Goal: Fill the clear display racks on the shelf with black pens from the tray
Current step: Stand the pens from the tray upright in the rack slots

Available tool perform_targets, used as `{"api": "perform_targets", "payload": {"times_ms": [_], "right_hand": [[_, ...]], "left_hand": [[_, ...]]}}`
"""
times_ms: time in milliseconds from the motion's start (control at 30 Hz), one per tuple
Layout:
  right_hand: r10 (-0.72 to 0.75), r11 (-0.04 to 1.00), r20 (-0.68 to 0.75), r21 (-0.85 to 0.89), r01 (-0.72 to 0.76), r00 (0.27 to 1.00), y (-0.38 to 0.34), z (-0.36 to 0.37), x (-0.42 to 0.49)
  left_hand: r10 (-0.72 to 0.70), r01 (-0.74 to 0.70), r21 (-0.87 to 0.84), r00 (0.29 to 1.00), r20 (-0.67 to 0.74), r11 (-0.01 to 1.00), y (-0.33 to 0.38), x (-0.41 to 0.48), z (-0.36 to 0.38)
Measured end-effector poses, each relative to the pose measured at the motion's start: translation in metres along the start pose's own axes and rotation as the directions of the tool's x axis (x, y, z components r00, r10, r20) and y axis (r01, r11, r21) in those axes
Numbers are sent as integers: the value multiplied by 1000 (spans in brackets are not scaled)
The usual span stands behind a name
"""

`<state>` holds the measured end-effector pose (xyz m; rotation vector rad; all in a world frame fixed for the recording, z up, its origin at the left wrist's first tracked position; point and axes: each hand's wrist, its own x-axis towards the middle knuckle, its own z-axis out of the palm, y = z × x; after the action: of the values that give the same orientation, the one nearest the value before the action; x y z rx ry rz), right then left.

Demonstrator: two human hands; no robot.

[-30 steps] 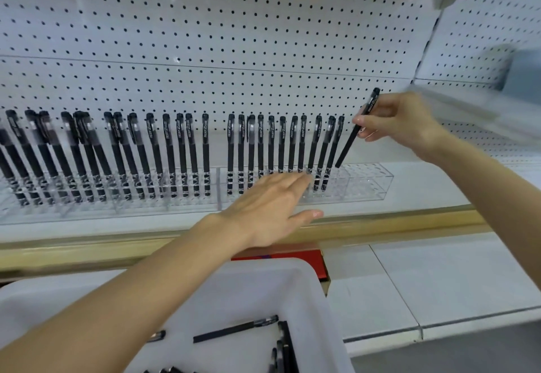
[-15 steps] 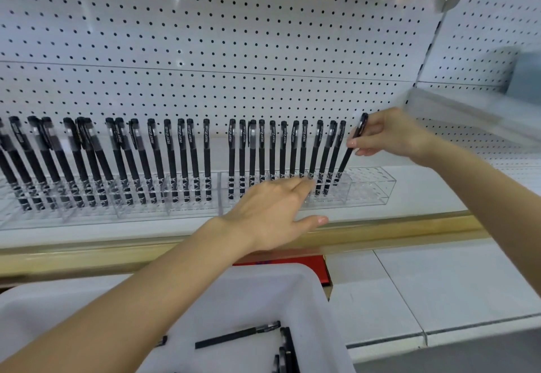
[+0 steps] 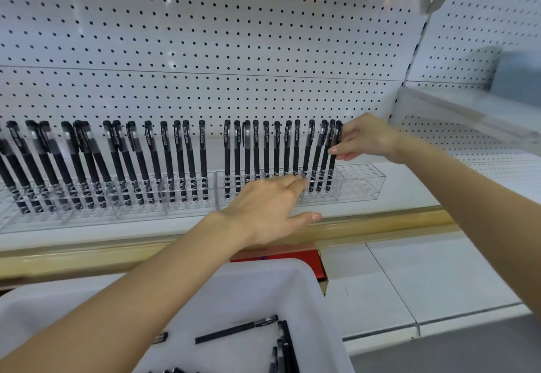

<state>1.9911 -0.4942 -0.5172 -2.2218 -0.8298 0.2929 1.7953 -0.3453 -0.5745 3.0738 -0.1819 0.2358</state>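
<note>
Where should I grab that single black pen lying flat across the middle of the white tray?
Pinch the pen at mid-barrel, coming straight down from above, across its thin shaft. It lies flat and slanted on the tray floor; its cap end nears the bunched pens on the right, but the middle looks clear on both sides.

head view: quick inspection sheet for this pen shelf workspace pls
surface: white shelf, gold front edge
job's things: clear racks mostly filled with black pens, right end empty; tray holds loose pens
clutter: red item beyond tray
hands: left hand flat against rack front; right hand pinches the rightmost pen, standing in rack
cables: nothing seen
surroundings: white pegboard
</note>
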Motion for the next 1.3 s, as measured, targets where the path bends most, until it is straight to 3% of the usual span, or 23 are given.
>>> {"api": "perform_targets", "payload": {"times_ms": [500, 667, 1033, 1167, 1300], "right_hand": [[79, 995, -70, -63, -83, 994, -14, -2, -20], [94, 983, -13, -157, -95, 995, -24, 3, -45], [-98, 957, 164, -255, 138, 982, -68, 83, -92], [-183, 912, 275, -312, 268, 944, -78, 131, -105], [-164, 908, 413, -292, 301, 896, -74, 186, -127]], "left_hand": [[26, -23, -42, 998, 63, 999, -3, -6, 0], [78, -77, -13, 997, 29, 997, -5, -28, 3], [17, -12, -54, 994, 107, 998, -29, -107, 10], [-24, 32, -53, 990, 141, 998, -49, -148, 21], [-80, 82, -11, 987, 141, 997, -71, -187, 32]]}}
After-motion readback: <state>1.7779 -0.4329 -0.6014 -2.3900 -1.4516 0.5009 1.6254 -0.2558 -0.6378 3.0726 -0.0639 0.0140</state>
